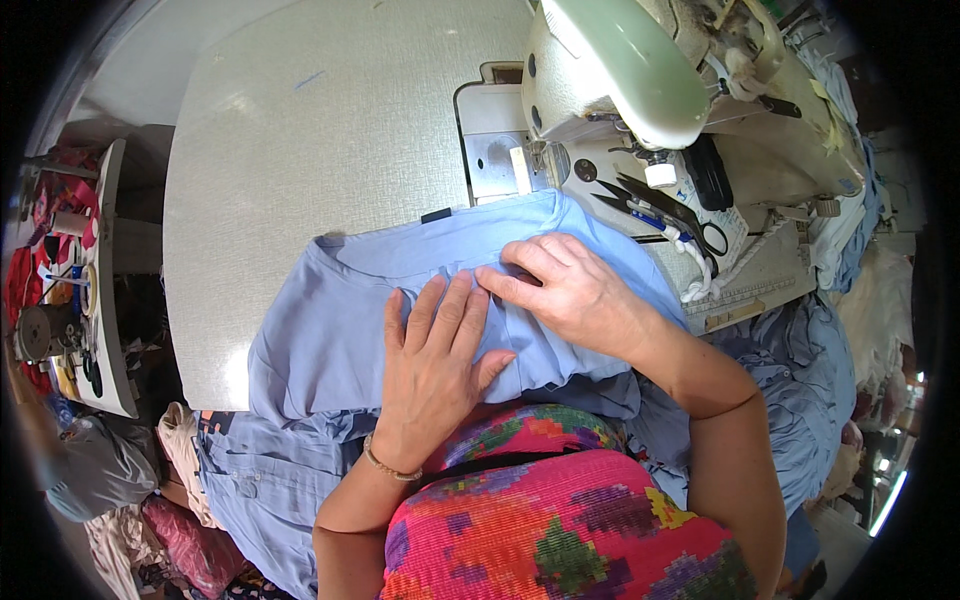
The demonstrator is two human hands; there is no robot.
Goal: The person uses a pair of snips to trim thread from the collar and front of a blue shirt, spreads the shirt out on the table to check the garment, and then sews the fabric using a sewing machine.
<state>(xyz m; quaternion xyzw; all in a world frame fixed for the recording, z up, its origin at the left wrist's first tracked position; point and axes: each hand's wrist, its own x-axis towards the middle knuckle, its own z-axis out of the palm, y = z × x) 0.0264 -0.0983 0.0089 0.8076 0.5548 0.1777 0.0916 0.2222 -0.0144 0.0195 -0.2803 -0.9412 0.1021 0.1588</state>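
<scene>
We are pressing our left hand (435, 365), fingers spread flat, and our right hand (570, 290), fingers resting together, onto a light blue garment (330, 330) that is lying across the near edge of the grey tabletop (310, 130), just beside the pale green sewing machine (640, 80) and black scissors (665, 210) toward the right edge.
</scene>
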